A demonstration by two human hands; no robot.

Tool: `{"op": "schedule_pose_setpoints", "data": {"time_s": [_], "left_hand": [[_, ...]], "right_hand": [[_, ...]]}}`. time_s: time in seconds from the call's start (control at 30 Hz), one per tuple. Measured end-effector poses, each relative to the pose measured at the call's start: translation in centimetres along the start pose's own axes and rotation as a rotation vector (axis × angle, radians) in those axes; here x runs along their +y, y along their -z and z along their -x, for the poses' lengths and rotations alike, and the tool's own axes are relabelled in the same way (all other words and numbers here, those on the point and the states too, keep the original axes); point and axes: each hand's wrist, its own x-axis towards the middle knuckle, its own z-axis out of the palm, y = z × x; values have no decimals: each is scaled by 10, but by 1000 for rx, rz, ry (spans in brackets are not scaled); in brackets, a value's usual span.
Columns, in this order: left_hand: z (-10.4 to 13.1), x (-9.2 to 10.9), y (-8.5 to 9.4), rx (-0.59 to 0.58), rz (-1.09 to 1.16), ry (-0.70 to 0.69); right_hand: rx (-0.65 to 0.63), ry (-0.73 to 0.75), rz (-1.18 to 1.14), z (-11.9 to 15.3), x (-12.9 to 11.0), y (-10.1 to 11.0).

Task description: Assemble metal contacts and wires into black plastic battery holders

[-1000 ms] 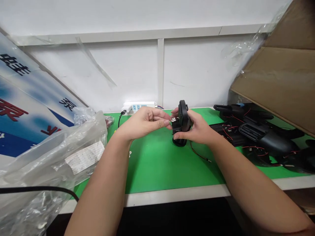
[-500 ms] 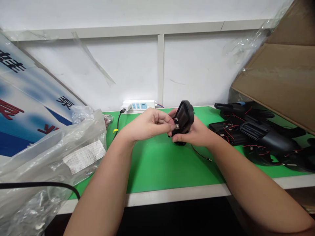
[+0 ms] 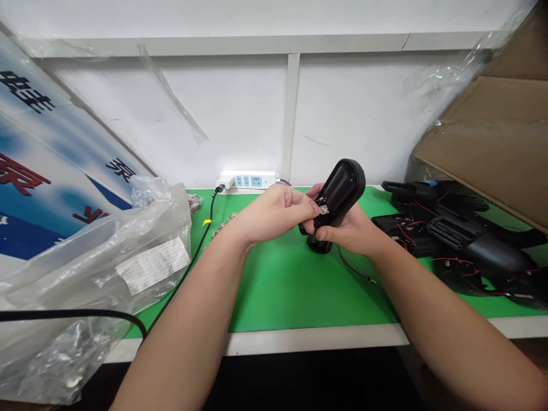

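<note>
Above the green mat (image 3: pixel 282 291), my right hand (image 3: pixel 353 231) grips a black plastic housing (image 3: pixel 342 191) from its right side, thumb in front. The housing stands tilted with its hollow side towards my left. My left hand (image 3: pixel 285 211) has thumb and forefinger pinched on a small shiny metal piece (image 3: pixel 324 210) at the hollow's lower end. A second metal piece sits just above it. A thin wire (image 3: pixel 357 274) hangs below my right hand to the mat.
Black housings with red wires (image 3: pixel 466 234) lie at the right, below a cardboard box (image 3: pixel 492 125). A power strip (image 3: pixel 252 180) stands at the back. Small metal parts (image 3: pixel 225 222), a black cable (image 3: pixel 188 268) and a plastic bag (image 3: pixel 98 262) are at the left.
The housing has turned, so more of its hollow side shows. The view has shifted a little, and small metal parts now show beside my left wrist.
</note>
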Motion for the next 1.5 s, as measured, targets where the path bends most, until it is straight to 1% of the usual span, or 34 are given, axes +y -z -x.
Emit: {"op": "schedule_pose_setpoints", "data": {"time_s": [0.13,0.3,0.5,0.77,1.03,1.17,1.27,1.37,1.43,1.5], "left_hand": [[1,1,-1,0,2,12],[1,1,0,-1,21,17],[-1,-2,-1,-7,45,10],[0,1,-3,6,114,11],[-1,2,-4,30,101,4],[-1,1,-4,30,62,6],[0,1,-3,30,16,11],[0,-1,-2,1,4,9],[-2,-4,-1,-16,3,-10],[-3,-7,-1,-30,2,-39]], "right_hand": [[-3,-17,6,0,-2,1],[-7,11,-32,-2,-2,2],[-1,-24,-25,-2,-2,2],[-8,-25,-110,-1,1,2],[-8,-17,-83,-3,-1,0],[22,-20,5,-1,-1,0],[31,-15,98,1,-1,5],[46,-6,289,2,-3,12],[68,21,421,2,-5,15],[78,52,506,3,-7,16]]}}
